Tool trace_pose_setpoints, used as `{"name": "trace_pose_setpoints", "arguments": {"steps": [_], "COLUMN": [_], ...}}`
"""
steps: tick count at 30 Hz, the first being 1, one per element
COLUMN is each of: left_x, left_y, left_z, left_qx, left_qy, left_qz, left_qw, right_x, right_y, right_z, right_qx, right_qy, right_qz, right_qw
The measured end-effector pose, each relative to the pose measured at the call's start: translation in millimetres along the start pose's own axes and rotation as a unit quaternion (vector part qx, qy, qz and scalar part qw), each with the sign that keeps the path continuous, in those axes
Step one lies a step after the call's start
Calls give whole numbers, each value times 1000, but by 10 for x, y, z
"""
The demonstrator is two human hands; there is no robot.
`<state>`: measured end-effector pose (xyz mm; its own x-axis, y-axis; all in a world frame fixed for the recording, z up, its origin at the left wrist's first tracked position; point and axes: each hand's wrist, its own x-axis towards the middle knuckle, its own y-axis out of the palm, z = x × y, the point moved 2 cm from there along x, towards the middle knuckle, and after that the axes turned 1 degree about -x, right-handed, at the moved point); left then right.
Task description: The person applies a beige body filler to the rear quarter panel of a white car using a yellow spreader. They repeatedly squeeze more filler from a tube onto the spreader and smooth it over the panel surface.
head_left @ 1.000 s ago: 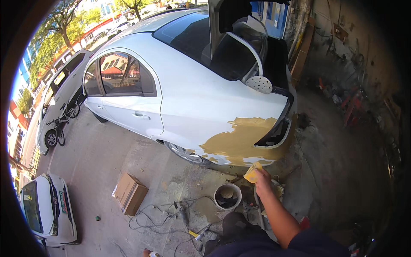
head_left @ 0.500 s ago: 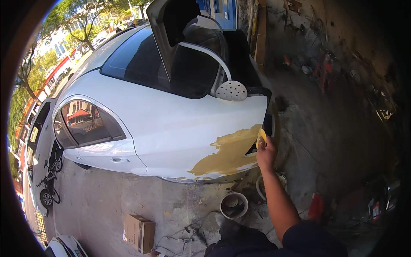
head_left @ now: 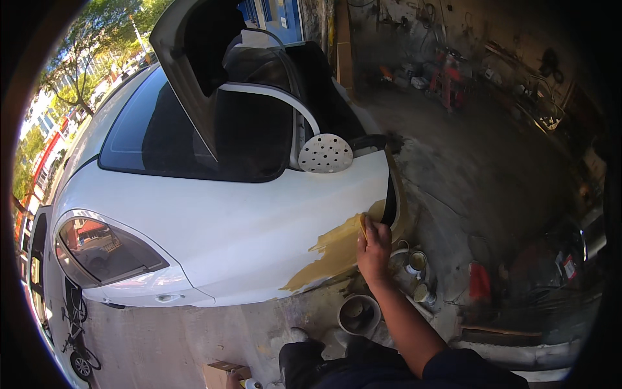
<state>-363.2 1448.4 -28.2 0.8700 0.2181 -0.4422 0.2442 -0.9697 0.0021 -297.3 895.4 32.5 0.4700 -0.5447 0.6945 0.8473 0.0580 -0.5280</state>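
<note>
A white car point(head_left: 240, 227) stands before me with its trunk lid point(head_left: 175, 55) raised. Tan body filler point(head_left: 321, 259) is smeared over its rear corner. My right hand point(head_left: 374, 249) is closed around a thin yellow filler spreader point(head_left: 362, 224), which is at the upper part of the filler patch, beside the dark edge of the trunk opening. At the bottom edge, only a little of my left hand point(head_left: 233, 380) shows, next to a small white round thing point(head_left: 251, 384); most of that hand is cut off. A white perforated disc point(head_left: 325, 154) lies on the car near the rear window.
A round bucket point(head_left: 358, 315) stands on the floor by my feet, with open cans point(head_left: 416, 262) to its right. A cardboard box point(head_left: 223, 373) sits at the lower left. Farther right are a red object point(head_left: 479, 282) and clutter along the wall. A bicycle point(head_left: 76, 314) stands at far left.
My view has shifted, so the car sits farther left and its rear lower in the picture. My right hand is still on the spreader, now over the filler rather than at its outer edge.
</note>
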Motion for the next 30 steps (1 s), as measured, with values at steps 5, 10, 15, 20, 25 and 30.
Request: {"name": "trace_pose_setpoints", "arguments": {"steps": [5, 10, 15, 20, 25, 30], "left_x": [820, 1376, 1945, 2043, 2211, 2166], "left_y": [294, 902, 931, 1224, 1318, 1544], "left_z": [-464, -1190, -1866, -2170, -2099, -2097], "left_qx": [148, 264, 284, 249, 217, 246], "left_qy": [132, 301, 246, 121, 61, 62], "left_qz": [32, 198, 276, 349, 359, 374], "left_qw": [980, 895, 885, 895, 905, 892], "right_x": [-416, -416, 176, 289, 84, -60], "right_y": [217, 176, 34, -12, 166, 70], "right_z": [763, 760, 189, -61, 321, 519], "right_qx": [91, 85, -20, -97, -122, 33], "right_qy": [0, 121, 212, 145, 113, 196], "right_qz": [85, 46, -78, -146, -85, 53], "right_qw": [992, 988, 974, 974, 982, 979]}}
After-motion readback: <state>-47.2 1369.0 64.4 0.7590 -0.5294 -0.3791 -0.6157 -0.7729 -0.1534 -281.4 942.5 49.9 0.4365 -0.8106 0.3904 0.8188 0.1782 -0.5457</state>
